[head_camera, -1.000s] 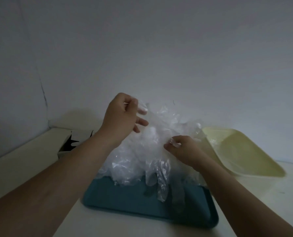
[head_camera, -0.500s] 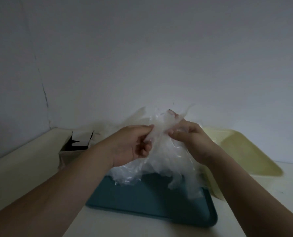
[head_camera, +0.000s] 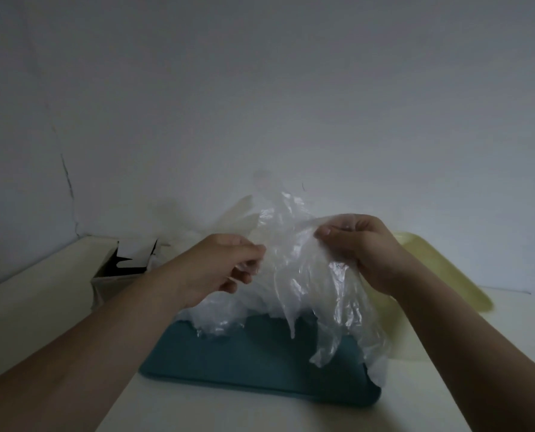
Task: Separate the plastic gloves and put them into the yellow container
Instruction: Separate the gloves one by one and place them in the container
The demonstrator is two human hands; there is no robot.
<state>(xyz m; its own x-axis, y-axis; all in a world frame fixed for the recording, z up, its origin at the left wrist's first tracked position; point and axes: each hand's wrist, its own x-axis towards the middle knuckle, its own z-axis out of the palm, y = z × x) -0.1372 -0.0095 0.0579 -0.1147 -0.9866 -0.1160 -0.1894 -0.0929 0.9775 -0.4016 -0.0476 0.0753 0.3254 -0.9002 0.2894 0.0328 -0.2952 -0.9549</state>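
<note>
A bunch of clear plastic gloves (head_camera: 286, 275) hangs in the air between my two hands, above a teal tray (head_camera: 253, 366). My left hand (head_camera: 219, 269) pinches the left side of the bunch between thumb and fingers. My right hand (head_camera: 359, 247) grips the right side, and glove fingers dangle down from it toward the tray. More crumpled gloves (head_camera: 216, 319) lie heaped on the tray's far left part. The yellow container (head_camera: 440, 275) stands to the right, behind my right wrist, partly hidden by it.
An open cardboard box (head_camera: 119, 269) stands at the left, near the wall corner. The pale table (head_camera: 35, 313) runs to the white wall behind. Bare table surface shows in front of the teal tray.
My hands have drawn apart sideways, spreading the glove bunch between them. A second ago the left hand was raised above the heap and the right was lower.
</note>
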